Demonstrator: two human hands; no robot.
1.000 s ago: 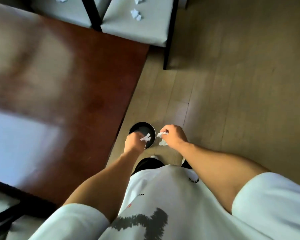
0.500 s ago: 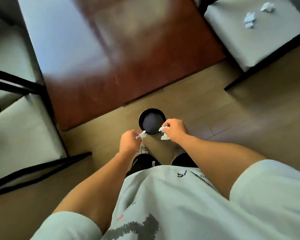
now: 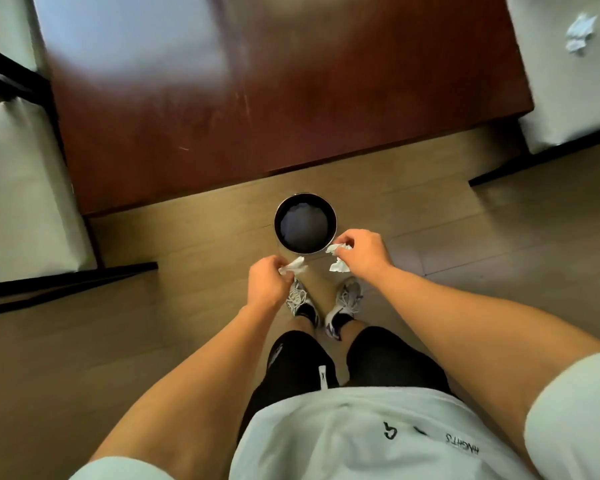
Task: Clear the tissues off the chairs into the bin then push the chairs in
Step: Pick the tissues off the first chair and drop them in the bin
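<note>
Far left of our fingers: left chair, pale seat, black frame, nothing on the visible part of the seat. It stands pulled out from the dark red table, which sits ahead of both hands.

Our left hand has its fingers curled, pinching a crumpled tissue that sticks out past the fingertips toward the bin. That tissue sits just short of the rim, not over the opening.

Bin: round, dark inside, on the wood floor just beyond and between our two sets of fingertips, near the table edge.

Our right hand has its fingers curled too, gripping tissue wads; white bits show above and below the fingers, the upper bit touching or overlapping the bin rim as seen from here. Can't tell if it's one piece or two.

Below the hands: our sneakers, right behind the bin.

Far right, well beyond our right fingers: right chair, also pulled out, with loose tissues lying on its seat near the frame's top corner.
</note>
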